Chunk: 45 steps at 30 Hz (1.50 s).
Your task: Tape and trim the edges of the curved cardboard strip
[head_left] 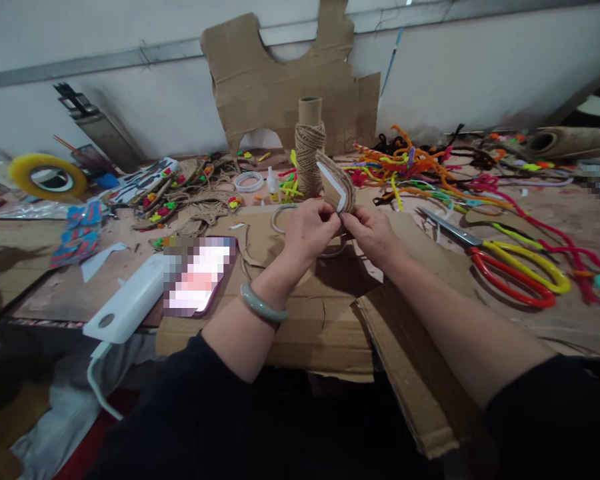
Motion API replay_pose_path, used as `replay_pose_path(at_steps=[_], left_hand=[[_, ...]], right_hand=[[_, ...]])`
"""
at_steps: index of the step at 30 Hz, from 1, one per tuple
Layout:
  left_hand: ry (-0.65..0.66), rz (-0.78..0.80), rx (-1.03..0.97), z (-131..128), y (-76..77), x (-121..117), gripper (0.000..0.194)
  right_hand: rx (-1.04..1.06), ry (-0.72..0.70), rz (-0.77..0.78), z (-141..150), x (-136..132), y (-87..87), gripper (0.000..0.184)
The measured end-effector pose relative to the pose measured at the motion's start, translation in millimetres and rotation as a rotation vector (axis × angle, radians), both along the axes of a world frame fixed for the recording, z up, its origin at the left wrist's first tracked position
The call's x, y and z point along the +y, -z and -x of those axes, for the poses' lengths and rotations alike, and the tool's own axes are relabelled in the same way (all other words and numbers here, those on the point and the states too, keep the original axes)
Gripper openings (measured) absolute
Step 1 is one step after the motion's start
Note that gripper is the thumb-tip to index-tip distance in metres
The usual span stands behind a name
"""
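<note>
My left hand [310, 230] and my right hand [373, 230] meet at the middle of the table, both pinched on a curved white band partly wrapped in jute twine [341, 183]. The band arches up from my fingers toward a spool of jute twine [309, 157] standing on a cardboard tube just behind. A grey-green bangle [263, 305] sits on my left wrist. My hands hover over flat cardboard sheets [325, 313].
Red and yellow scissors [515, 267] lie to the right, with a heap of coloured pipe cleaners [420, 167] behind. A phone [197, 275] and a white tool [130, 300] lie left. A yellow tape roll [47, 177], a glue bottle [273, 185], finished twine pieces [180, 193] and cut cardboard [285, 73] stand farther back.
</note>
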<state>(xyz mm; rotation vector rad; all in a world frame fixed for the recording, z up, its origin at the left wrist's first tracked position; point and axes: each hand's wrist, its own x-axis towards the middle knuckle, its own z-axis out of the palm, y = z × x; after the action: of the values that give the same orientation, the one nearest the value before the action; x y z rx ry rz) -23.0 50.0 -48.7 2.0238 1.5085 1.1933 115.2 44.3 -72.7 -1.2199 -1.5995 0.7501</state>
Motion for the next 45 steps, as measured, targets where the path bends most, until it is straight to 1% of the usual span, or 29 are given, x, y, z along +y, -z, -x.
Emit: replay_pose_path(at_steps=[2,5,11,15,29,40,45], left_hand=[[0.006,0.006,0.012,-1,-0.6,-1,0.011],[0.002,0.010,0.034,-2,-1.8,-3,0.012],[-0.021,-0.005,0.077,-4,-3.4,-6,0.014],[-0.047,-0.015,0.092,-5,-4.3,-8,0.014],[0.003,0.061,-0.034,-4,-1.6,-4,0.012],[0.025,0.088,-0.119,-4,-1.3,-1,0.011],[0.021,0.114,-0.144,-4,-2.0,-2,0.011]], right_hand=[[0.043,0.001,0.022,-1,4,3.9,0.024],[0.033,0.025,0.000,-1,6,5.0,0.025],[-0.032,0.144,0.011,4,0,-5.7,0.025],[-0.084,0.212,0.013,6,-2,-9.3,0.024],[-0.075,0.214,0.005,5,1,-6.6,0.023],[-0.063,0.159,-0.015,3,4,-2.4,0.023],[-0.084,0.201,-0.025,4,2,-5.4,0.023]])
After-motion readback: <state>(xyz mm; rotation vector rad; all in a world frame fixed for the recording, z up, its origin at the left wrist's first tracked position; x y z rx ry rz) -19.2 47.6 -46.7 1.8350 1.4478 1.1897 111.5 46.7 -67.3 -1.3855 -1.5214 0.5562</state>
